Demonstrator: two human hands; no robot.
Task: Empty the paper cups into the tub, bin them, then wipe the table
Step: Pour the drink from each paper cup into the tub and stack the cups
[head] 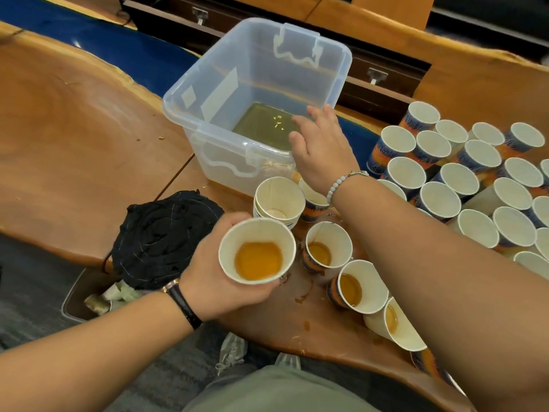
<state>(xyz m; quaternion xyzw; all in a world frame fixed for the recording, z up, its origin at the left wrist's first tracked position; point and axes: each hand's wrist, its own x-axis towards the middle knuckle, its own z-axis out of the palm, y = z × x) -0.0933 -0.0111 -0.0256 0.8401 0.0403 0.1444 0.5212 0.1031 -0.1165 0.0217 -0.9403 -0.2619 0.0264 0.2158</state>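
While the left hand (214, 281) is gripping a paper cup (258, 251) around its side wall, with the fingers curled under and the thumb wrapping the far side, the cup is being held upright just above the near edge of the counter (74, 129). A shallow pool of amber drink is lying in its bottom. The right hand (322, 150) is reaching forward with its fingers spread and relaxed, holding nothing, over the near right corner of the clear plastic tub (214, 156), which is already holding some yellowish liquid.

The cup is looking light and thin-walled, so a hard squeeze would likely be buckling it and slopping the drink. Holding it around the middle, as now, seems right for tipping over the tub's rim. Its outside may be wet and slippery, judging by the spilled drips (303, 295) on the counter.

Three more cups with drink (328, 248) are waiting just to the right, a stack of emptied cups (279, 197) is standing against the tub, and a bin (77, 301) is sitting on the floor below a dark cloth (166, 236).
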